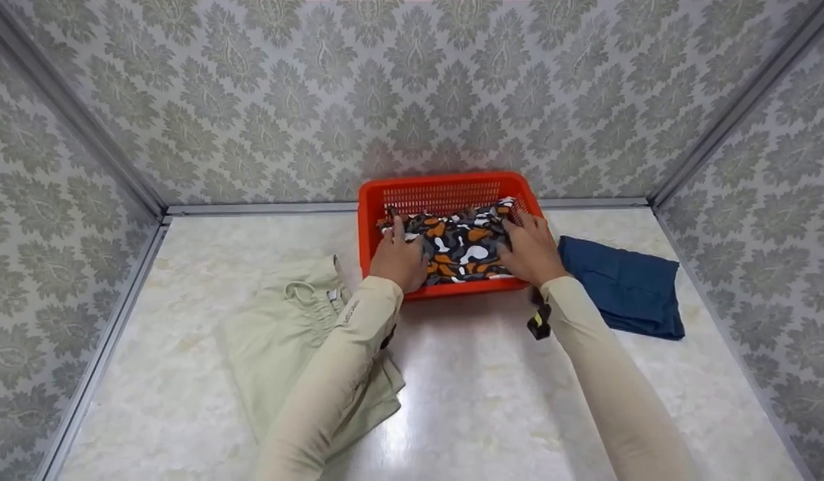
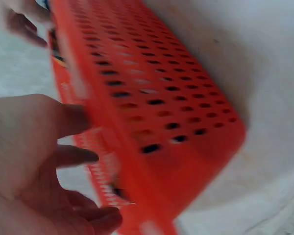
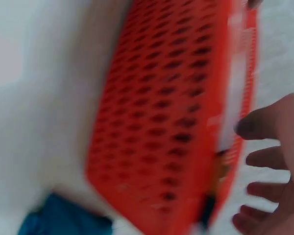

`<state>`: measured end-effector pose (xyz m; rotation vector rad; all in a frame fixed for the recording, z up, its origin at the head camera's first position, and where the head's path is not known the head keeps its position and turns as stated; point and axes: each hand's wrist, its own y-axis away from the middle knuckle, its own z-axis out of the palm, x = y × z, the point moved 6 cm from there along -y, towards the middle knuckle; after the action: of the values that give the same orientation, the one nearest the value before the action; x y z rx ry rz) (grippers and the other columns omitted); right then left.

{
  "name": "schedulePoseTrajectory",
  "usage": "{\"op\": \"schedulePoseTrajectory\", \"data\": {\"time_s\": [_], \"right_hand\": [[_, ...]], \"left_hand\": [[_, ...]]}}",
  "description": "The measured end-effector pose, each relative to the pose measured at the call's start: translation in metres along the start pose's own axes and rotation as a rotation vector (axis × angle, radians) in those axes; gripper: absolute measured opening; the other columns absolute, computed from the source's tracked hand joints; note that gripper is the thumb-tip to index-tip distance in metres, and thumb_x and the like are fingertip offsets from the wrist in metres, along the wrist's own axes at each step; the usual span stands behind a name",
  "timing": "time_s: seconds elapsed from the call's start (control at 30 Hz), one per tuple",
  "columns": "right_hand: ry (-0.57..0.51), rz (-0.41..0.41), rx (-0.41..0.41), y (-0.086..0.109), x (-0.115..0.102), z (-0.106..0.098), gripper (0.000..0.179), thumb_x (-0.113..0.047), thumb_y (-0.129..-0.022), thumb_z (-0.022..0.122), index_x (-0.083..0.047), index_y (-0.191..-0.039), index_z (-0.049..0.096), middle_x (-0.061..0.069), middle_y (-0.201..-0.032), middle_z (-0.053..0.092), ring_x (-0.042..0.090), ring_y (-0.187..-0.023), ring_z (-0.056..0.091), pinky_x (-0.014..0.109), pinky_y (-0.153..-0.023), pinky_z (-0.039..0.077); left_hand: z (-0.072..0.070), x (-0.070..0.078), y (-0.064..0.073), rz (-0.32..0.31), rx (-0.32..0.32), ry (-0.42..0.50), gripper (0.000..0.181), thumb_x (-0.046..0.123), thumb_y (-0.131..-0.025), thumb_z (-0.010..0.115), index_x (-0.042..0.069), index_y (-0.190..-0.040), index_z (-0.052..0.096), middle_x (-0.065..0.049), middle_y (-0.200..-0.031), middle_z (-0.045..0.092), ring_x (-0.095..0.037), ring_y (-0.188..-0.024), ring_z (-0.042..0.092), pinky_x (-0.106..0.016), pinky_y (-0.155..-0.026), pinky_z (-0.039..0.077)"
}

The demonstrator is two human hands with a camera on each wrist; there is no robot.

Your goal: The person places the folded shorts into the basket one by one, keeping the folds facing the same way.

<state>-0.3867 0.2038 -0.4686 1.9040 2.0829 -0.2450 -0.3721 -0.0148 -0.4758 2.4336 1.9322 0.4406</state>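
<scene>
A camouflage-print cloth (image 1: 460,244) in black, orange, white and grey lies inside a red plastic basket (image 1: 445,290). Over the basket's left side, my left hand (image 1: 398,260) reaches in with extended fingers at the cloth's left end. My right hand (image 1: 533,248) is at the cloth's right end, its fingers spread. From the right wrist, that hand (image 3: 279,181) shows parted fingers above the basket's rim with nothing between them. In the left wrist view the left hand (image 2: 34,166) has loosely bent, separated fingers by the rim; their tips are partly hidden.
Pale green drawstring pants (image 1: 272,347) lie spread on the table left of the basket, partly under the left sleeve. A folded dark blue garment (image 1: 626,284) lies to the right. Patterned wall panels (image 1: 305,100) close off the back and both sides.
</scene>
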Motion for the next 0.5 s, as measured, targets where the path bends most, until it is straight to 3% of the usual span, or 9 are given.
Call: {"op": "schedulePoseTrajectory", "data": {"time_s": [0.1,0.17,0.23,0.3,0.37,0.5], "right_hand": [[0.038,-0.043,-0.011,0.012,-0.011,-0.006,0.048,-0.033,-0.103,0.056,-0.002,-0.139,0.061,0.023,-0.143,0.051,0.041,-0.127,0.041,0.056,-0.107,0.036],[0.059,-0.079,-0.073,0.019,-0.016,-0.002,0.048,-0.04,-0.105,0.051,-0.002,-0.127,0.07,0.022,-0.125,0.063,0.039,-0.115,0.052,0.053,-0.098,0.043],[0.072,-0.099,-0.165,0.023,-0.016,0.007,0.057,-0.048,-0.106,0.044,-0.001,-0.107,0.076,0.02,-0.104,0.069,0.036,-0.102,0.059,0.049,-0.091,0.047],[0.069,-0.09,-0.247,0.025,-0.011,0.017,0.066,-0.054,-0.106,0.037,-0.001,-0.097,0.075,0.019,-0.097,0.069,0.034,-0.095,0.064,0.048,-0.086,0.049],[0.067,-0.049,-0.316,0.025,-0.005,0.028,0.072,-0.059,-0.106,0.03,-0.001,-0.097,0.072,0.02,-0.099,0.068,0.035,-0.093,0.064,0.047,-0.084,0.048],[0.06,0.011,-0.409,0.026,0.003,0.042,0.087,-0.066,-0.103,0.022,0.005,-0.13,0.064,0.026,-0.13,0.062,0.04,-0.111,0.063,0.052,-0.098,0.047]], "left_hand": [[-0.004,0.013,0.01,0.127,-0.099,0.102,0.055,0.046,-0.109,0.033,0.016,-0.152,0.048,-0.017,-0.161,0.034,-0.037,-0.147,0.031,-0.049,-0.119,0.027],[-0.001,0.017,0.016,0.161,-0.206,0.168,0.064,0.056,-0.107,0.024,0.019,-0.154,0.046,-0.011,-0.158,0.041,-0.034,-0.147,0.034,-0.049,-0.118,0.027],[0.005,0.017,0.02,0.158,-0.304,0.207,0.072,0.065,-0.104,0.018,0.022,-0.157,0.041,-0.007,-0.158,0.042,-0.033,-0.146,0.035,-0.05,-0.117,0.028],[0.011,0.015,0.023,0.107,-0.393,0.245,0.081,0.072,-0.1,0.015,0.02,-0.159,0.035,-0.007,-0.161,0.037,-0.033,-0.147,0.033,-0.05,-0.118,0.027],[0.019,0.014,0.023,0.063,-0.475,0.296,0.088,0.076,-0.097,0.013,0.017,-0.161,0.029,-0.007,-0.164,0.03,-0.032,-0.15,0.026,-0.05,-0.12,0.021],[0.031,0.014,0.017,0.023,-0.581,0.362,0.093,0.08,-0.094,0.012,0.018,-0.163,0.023,-0.004,-0.168,0.019,-0.026,-0.154,0.014,-0.048,-0.123,0.01]]}}
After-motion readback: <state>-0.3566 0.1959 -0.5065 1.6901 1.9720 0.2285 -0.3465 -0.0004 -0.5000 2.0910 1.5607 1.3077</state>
